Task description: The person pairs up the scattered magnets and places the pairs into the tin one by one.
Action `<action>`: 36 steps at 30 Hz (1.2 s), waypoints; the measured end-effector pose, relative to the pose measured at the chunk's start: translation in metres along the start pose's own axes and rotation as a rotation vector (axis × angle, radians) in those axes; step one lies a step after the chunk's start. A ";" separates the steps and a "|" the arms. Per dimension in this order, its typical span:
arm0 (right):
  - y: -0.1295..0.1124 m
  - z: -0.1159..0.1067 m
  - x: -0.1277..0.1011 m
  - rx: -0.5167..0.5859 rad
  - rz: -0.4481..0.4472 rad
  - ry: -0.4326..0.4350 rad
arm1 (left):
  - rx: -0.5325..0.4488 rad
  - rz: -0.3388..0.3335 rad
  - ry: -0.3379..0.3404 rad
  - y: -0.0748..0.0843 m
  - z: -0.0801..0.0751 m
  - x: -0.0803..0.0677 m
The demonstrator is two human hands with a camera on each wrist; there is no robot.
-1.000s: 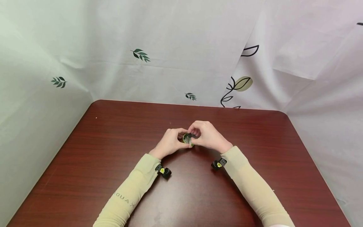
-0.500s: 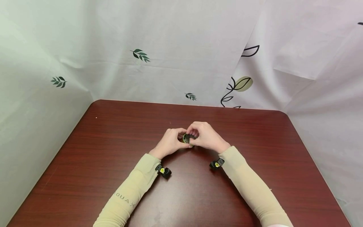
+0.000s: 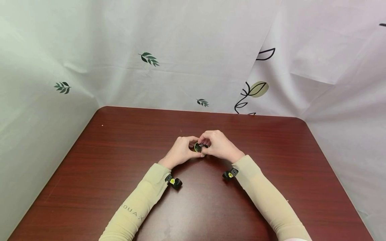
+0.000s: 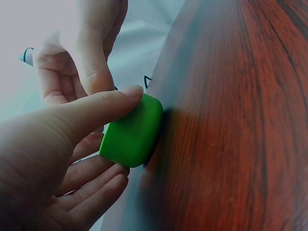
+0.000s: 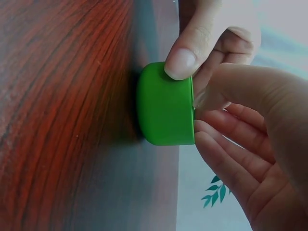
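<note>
A small green rounded case (image 4: 135, 132) stands on the table with its flat open side up; its outer wall is smooth and its inside looks dark in the head view. My left hand (image 3: 180, 151) holds it, with the thumb (image 4: 113, 103) pressed on the wall and fingers round the far side. Over the opening, my right hand (image 3: 220, 145) has its fingers curled and its thumb tip (image 5: 214, 91) at the rim. Between the right thumb and fingers shows a small dark piece (image 3: 205, 146), partly hidden; its kind cannot be made out.
The dark red wooden table (image 3: 144, 127) reaches out on all sides of the hands. White cloth (image 3: 181, 40) with leaf prints hangs behind it and along both sides. Each wrist wears a black strap with a small camera.
The right hand has shifted slightly left and down over the case, its fingertips moving a little at the opening. The left hand and the case have stayed in place.
</note>
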State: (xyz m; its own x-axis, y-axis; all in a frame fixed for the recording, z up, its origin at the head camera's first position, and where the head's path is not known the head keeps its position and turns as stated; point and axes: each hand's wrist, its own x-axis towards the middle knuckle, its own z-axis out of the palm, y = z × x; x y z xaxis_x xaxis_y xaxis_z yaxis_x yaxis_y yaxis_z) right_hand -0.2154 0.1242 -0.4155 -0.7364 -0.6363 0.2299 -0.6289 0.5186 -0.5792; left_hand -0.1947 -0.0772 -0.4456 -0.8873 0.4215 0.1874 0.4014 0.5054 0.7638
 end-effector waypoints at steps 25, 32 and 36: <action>0.014 -0.022 -0.023 -0.035 0.085 0.141 | 0.012 -0.038 0.005 0.003 0.001 0.000; 0.020 -0.032 -0.032 -0.096 0.130 0.157 | 0.015 -0.058 0.006 0.004 0.002 -0.001; 0.022 -0.040 -0.038 -0.110 0.169 0.156 | 0.020 -0.062 0.007 0.003 0.002 -0.003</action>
State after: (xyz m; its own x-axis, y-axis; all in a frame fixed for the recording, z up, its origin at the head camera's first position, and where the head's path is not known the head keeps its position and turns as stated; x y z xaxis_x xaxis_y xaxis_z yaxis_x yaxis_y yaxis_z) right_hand -0.2114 0.1823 -0.4060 -0.8574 -0.4443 0.2597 -0.5109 0.6744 -0.5331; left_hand -0.1906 -0.0754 -0.4448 -0.9119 0.3840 0.1445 0.3504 0.5456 0.7613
